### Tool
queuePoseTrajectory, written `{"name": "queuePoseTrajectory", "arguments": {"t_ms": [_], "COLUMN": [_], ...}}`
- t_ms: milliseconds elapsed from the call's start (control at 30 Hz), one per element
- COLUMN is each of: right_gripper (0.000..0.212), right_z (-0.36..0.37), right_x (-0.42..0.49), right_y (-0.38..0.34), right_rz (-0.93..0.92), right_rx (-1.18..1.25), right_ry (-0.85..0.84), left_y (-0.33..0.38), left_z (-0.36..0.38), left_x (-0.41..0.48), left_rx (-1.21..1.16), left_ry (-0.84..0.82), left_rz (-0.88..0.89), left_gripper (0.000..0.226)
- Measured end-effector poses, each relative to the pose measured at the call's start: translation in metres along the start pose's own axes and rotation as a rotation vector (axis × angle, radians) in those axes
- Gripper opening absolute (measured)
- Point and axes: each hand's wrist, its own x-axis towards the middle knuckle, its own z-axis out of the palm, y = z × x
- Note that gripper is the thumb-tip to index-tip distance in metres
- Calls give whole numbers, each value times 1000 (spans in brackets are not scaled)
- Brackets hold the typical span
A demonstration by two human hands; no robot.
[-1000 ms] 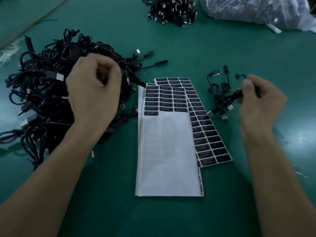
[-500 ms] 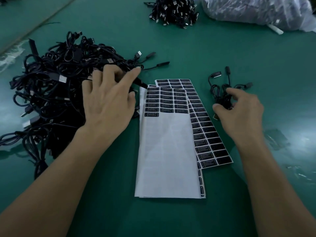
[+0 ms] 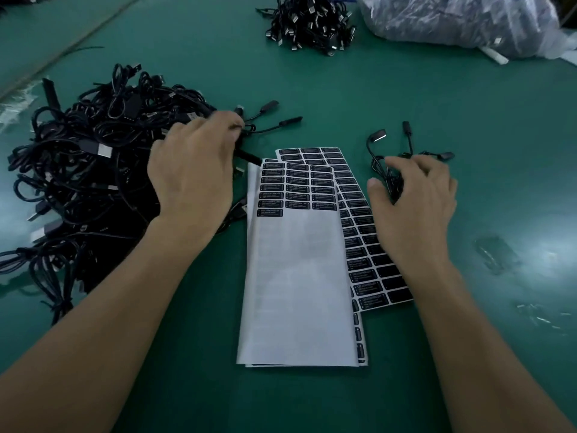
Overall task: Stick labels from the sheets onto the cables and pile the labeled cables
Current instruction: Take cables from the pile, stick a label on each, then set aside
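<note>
left hand point(image 3: 193, 165) on tangled black cable pile point(image 3: 93, 170), centre left, grip unclear | right hand point(image 3: 415, 201) clutches small black cable bundle point(image 3: 390, 179)

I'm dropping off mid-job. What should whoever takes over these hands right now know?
Left hand: reaching into the near edge of the big cable pile; grip unclear.
Right hand: fingers bent over the small cable pile, right of the sheets; grip unclear.
Top label sheet: mostly peeled, a few label rows left at its far end. A fuller sheet lies beneath.
Done, seemingly: the few cables in the small pile.
Left: the big pile.
</note>
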Motion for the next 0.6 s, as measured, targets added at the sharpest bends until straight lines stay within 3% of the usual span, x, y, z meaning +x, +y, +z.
{"name": "queuePoseTrajectory", "arguments": {"t_ms": [100, 167, 233, 333, 433, 600], "right_gripper": [39, 38, 41, 58, 74, 50], "right_z": [2, 2, 1, -1, 2, 8], "right_x": [-1, -1, -3, -7, -12, -16], "right_y": [0, -2, -4, -10, -19, -22], "right_rz": [-5, -12, -51, -179, -302, -443], "right_rx": [15, 24, 75, 274, 393, 536], "right_ry": [1, 2, 13, -48, -190, -309], "left_y": [-3, -3, 4, 13, 18, 39], "left_z": [-4, -5, -5, -6, -9, -14], "left_x": [2, 3, -2, -10, -20, -39], "left_rx": [-350, -351, -316, -388, -415, -460], "left_ry": [264, 418, 462, 352, 204, 95], "left_rz": [13, 181, 405, 692, 792, 917], "left_gripper": [31, 27, 15, 4, 7, 14]}}
